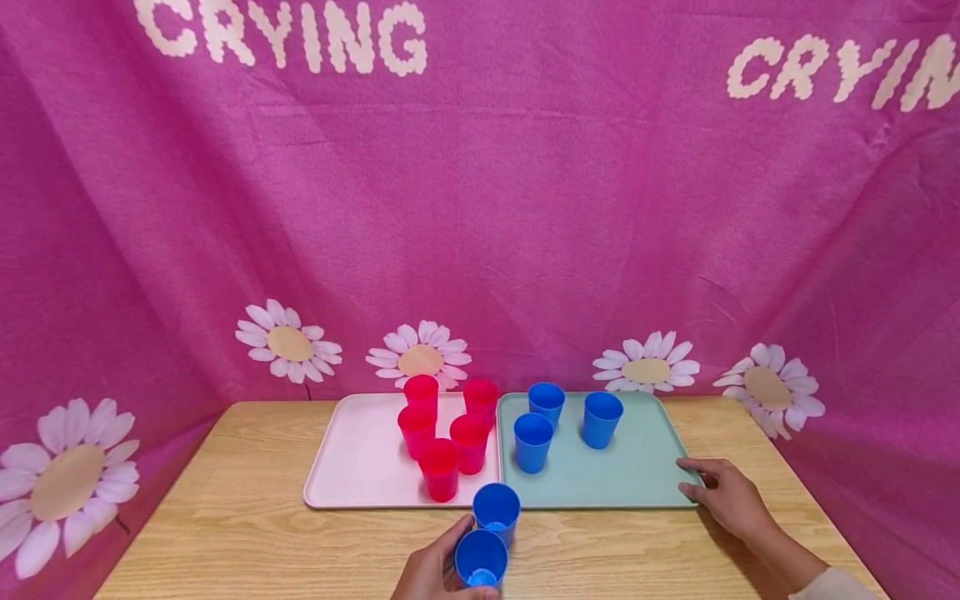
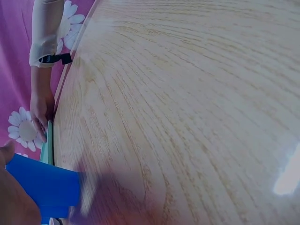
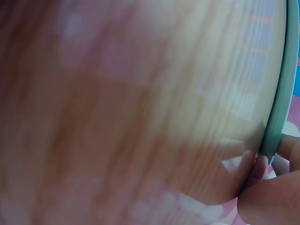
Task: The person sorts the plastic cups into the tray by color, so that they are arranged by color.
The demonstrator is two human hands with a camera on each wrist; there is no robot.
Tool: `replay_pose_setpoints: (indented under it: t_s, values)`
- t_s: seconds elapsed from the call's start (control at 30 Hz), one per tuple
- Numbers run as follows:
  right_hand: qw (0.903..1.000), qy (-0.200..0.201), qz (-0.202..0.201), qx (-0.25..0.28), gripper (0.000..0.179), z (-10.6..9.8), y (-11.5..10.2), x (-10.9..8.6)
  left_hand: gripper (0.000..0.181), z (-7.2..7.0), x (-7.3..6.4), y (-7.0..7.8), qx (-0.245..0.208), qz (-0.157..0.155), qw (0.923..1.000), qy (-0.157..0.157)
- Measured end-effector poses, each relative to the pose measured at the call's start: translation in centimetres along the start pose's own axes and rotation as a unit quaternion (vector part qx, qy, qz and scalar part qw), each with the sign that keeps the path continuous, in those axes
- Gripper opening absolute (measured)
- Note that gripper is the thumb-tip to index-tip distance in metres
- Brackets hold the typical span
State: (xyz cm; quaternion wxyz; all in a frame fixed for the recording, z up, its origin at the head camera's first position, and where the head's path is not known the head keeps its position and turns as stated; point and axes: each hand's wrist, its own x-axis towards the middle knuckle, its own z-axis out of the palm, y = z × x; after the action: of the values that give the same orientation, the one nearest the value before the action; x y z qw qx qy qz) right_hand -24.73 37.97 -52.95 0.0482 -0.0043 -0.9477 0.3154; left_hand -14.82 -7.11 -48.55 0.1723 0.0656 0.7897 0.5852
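My left hand [image 1: 427, 572] grips a blue cup [image 1: 481, 560] at the bottom of the head view, in front of the trays. Another blue cup [image 1: 497, 502] is right beyond it, overlapping it in this view. Seen from the left wrist, the held blue cup [image 2: 47, 183] leans sideways across the picture, over the wood. At the near right corner of the green tray [image 1: 645, 483], my right hand [image 1: 737, 502] pinches the edge between thumb and fingers. In the right wrist view, fingers [image 3: 262, 166] meet the tray's green rim [image 3: 276, 112].
Three blue cups stand on the green tray, one [image 1: 602, 421] farther right. Several red cups [image 1: 438, 471] stand on the right part of the pink tray [image 1: 352, 475], which adjoins the green one. Both trays lie on a wooden table [image 1: 247, 533] before a pink flowered cloth [image 1: 525, 250].
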Motion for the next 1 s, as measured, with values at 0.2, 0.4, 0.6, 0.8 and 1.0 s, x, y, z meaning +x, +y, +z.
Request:
replay_pose_setpoints:
  t_s: [0.2,0.4,0.6,0.8,1.0]
  values:
    - [0.9999,-0.01,0.008,0.008,0.046,-0.2,0.0,0.0,0.086,-0.2,-0.2,0.2,0.02,-0.002,0.9998,0.004]
    - [1.0,-0.006,-0.001,0.003,0.044,-0.1,0.1,0.0,0.084,-0.5,-0.3,0.2,0.022,0.006,0.9997,0.001]
    - [1.0,0.001,-0.007,0.002,0.043,0.0,0.2,0.1,0.081,-0.7,-0.6,0.3,0.014,0.003,0.9999,-0.009]
    - [0.9998,0.009,-0.016,-0.004,0.041,0.1,0.3,0.0,0.077,-0.6,-1.0,0.8,-0.02,-0.005,0.9995,-0.022]
    - [0.9999,-0.007,-0.004,0.007,0.043,-0.1,0.1,0.0,0.068,-0.5,-1.2,1.5,-0.003,0.001,0.9994,-0.033]
